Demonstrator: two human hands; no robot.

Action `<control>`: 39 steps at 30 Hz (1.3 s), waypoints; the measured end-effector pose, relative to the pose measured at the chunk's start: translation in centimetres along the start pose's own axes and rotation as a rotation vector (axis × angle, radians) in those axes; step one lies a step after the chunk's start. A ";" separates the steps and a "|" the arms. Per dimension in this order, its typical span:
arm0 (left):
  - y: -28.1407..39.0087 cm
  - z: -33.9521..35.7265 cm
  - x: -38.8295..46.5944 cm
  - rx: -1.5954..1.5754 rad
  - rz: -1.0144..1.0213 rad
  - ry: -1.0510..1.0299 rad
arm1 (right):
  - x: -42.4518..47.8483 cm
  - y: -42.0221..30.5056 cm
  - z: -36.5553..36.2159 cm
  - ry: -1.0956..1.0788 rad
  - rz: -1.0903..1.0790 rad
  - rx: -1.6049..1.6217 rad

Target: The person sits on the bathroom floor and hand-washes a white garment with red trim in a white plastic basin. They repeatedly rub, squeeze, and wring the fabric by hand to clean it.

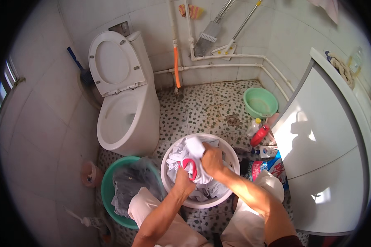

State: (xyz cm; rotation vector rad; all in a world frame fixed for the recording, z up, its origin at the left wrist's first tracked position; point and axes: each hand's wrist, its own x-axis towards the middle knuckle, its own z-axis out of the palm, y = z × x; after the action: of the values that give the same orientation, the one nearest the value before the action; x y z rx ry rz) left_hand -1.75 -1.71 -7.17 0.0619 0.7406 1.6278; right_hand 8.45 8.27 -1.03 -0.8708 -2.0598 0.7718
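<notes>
My left hand (184, 182) grips a white garment (204, 178) with a red-edged band, bunched over a round white basin (232, 193). Just above and to the right, my right hand (212, 159) holds a smooth white block-like item (194, 147) against the cloth; it is too blurred to name surely. More white and pale laundry (176, 152) fills the basin beneath both hands. The basin stands on the floor between my knees.
A green basin (103, 188) of dark grey clothes sits at left, below the toilet (120, 123). At right are a red bottle (259, 136), a white bottle (254, 127), a detergent bag (275, 168), a light green basin (260, 102) and a curved white cabinet (327, 148).
</notes>
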 end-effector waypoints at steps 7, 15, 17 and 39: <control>1.2 -0.4 -0.7 0.036 -0.039 -0.240 | -6.2 -5.6 -0.6 -0.251 -0.890 -0.126; 0.6 0.3 0.1 -0.027 -0.005 -0.154 | -0.8 -1.2 -0.6 -0.022 0.073 0.078; 0.9 -1.6 0.5 -0.005 0.035 -0.204 | -3.3 -3.0 -0.1 -0.019 -0.355 0.102; 0.6 3.0 -1.8 -0.049 -0.015 -0.115 | -1.6 -2.1 -0.2 -0.139 -0.206 -0.089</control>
State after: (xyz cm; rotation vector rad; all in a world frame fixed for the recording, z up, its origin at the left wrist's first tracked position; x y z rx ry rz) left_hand -0.62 -2.08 -3.84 0.1130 0.6114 1.6132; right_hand 8.74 5.79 0.02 -0.6544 -2.2788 0.6482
